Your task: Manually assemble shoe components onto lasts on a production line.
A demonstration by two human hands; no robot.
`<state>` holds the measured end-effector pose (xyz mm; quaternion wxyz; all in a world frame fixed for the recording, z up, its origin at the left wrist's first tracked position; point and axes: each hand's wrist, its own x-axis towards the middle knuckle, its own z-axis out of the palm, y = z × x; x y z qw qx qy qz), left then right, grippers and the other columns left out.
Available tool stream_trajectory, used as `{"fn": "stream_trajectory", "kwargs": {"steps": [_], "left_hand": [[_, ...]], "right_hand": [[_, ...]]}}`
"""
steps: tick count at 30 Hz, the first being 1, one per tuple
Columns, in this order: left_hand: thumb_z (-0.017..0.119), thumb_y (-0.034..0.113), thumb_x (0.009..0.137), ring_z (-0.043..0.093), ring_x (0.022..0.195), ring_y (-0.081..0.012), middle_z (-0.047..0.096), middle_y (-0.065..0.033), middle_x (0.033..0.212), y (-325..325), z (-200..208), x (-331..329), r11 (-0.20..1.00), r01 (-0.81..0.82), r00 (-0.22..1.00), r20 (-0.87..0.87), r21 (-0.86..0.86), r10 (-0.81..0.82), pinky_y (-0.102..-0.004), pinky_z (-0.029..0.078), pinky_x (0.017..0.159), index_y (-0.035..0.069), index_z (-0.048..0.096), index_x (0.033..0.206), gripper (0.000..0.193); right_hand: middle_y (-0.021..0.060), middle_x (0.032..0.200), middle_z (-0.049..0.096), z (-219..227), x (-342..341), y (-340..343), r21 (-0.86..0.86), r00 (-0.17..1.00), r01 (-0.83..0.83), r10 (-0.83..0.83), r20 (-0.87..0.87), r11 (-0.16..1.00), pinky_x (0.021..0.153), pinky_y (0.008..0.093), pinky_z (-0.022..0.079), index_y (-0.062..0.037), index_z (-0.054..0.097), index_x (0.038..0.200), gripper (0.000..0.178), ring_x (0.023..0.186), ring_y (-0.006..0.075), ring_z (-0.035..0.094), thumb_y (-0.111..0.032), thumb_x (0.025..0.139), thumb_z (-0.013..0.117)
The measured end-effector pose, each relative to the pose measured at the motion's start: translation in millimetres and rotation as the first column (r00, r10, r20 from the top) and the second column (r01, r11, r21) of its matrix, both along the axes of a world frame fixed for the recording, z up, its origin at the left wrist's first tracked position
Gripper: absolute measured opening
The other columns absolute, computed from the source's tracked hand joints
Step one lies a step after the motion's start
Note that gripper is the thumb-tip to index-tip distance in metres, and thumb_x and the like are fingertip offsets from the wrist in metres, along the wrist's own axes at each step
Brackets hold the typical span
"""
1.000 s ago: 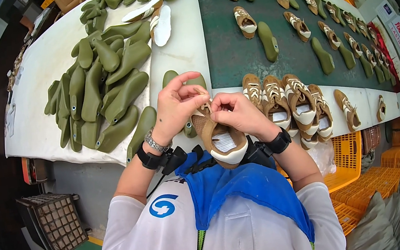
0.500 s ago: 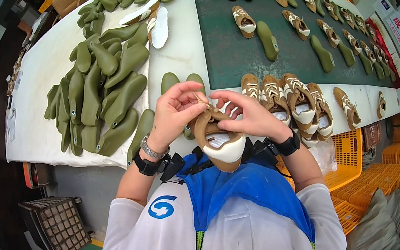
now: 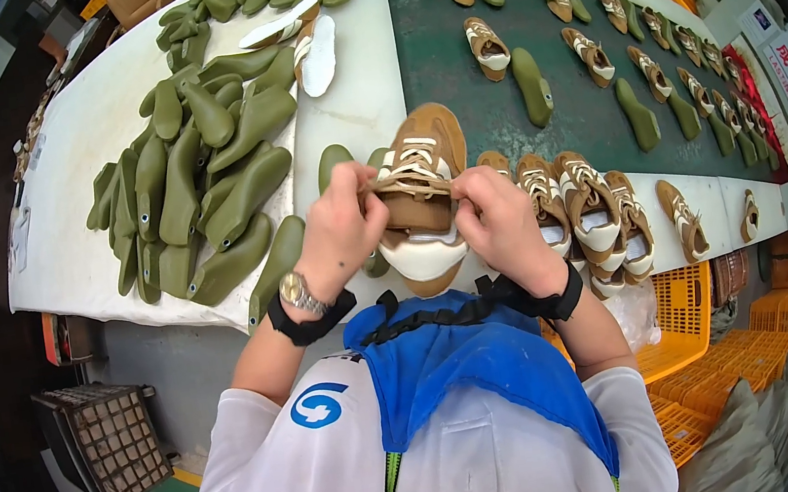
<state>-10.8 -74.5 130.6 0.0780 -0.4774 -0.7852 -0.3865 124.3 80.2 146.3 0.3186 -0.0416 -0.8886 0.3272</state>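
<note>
A brown and white sneaker [image 3: 431, 129] stands in front of me, toe pointing away and heel toward my body. Its shoelace [image 3: 414, 186] stretches sideways over the tongue. My left hand [image 3: 344, 228] is closed in a pinch on the lace at the sneaker's left side. On the opposite side, my right hand [image 3: 502, 217] pinches the lace too, fingers curled. Behind the left hand, a pair of green shoe lasts [image 3: 333, 157] is partly covered by the hand and sneaker. Just right of my right hand, several similar sneakers [image 3: 593, 205] sit in a row.
A heap of green lasts [image 3: 176, 175] covers part of the white table [image 3: 54, 231] on the left. Sneakers and lasts stand in rows on a green belt [image 3: 454, 99] at the right. Yellow plastic crates [image 3: 678, 323] are below, and a dark wheeled-looking rack [image 3: 111, 442] is lower left.
The sneaker has moved up and away from my body, its toe now in view. My hands have parted from close together to either side of it, drawing the lace out between them.
</note>
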Motion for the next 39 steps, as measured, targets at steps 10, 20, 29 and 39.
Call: {"fn": "stream_trajectory", "kwargs": {"steps": [10,20,29,39], "left_hand": [[0.065,-0.007,0.074,0.068,0.080,-0.0230,0.061,-0.0194,0.111,16,6,4,0.949,0.147,0.984,-0.140,0.278,-0.111,-0.0286,0.057,0.067,0.002,0.041,0.111,0.045],[0.065,-0.008,0.073,0.067,0.081,-0.0235,0.056,-0.0269,0.120,9,11,10,0.939,0.182,0.973,-0.189,0.292,-0.130,-0.0289,0.058,0.068,0.001,0.040,0.109,0.044],[0.059,-0.009,0.075,0.066,0.076,-0.0183,0.059,-0.0216,0.116,20,7,-2,0.867,0.028,0.992,0.097,0.498,-0.087,-0.0291,0.057,0.064,0.000,0.047,0.103,0.032],[0.075,0.002,0.064,0.043,0.121,-0.0396,0.036,-0.0204,0.137,20,20,7,0.964,0.262,0.965,0.006,-0.036,-0.262,-0.0421,0.041,0.098,0.004,0.049,0.116,0.059]], "right_hand": [[0.0120,0.087,0.047,12,-6,-2,-0.006,0.973,-0.079,0.079,0.215,0.997,0.066,0.0394,0.046,-0.0136,0.061,0.109,0.041,0.080,0.0307,0.053,0.006,0.075,0.050],[0.0123,0.086,0.046,6,-6,-7,-0.109,0.988,-0.089,0.102,0.115,0.990,0.068,0.0404,0.045,-0.0109,0.062,0.106,0.039,0.079,0.0309,0.052,0.007,0.074,0.050],[0.0106,0.081,0.041,8,0,0,-0.047,0.963,-0.269,0.268,-0.015,0.962,0.060,0.0354,0.041,-0.0065,0.056,0.080,0.022,0.072,0.0273,0.047,0.011,0.068,0.051],[0.0111,0.088,0.056,1,-24,12,-0.327,0.999,-0.021,0.009,-0.040,0.945,0.061,0.0291,0.048,-0.0043,0.055,0.110,0.034,0.068,0.0196,0.058,0.006,0.077,0.055]]}}
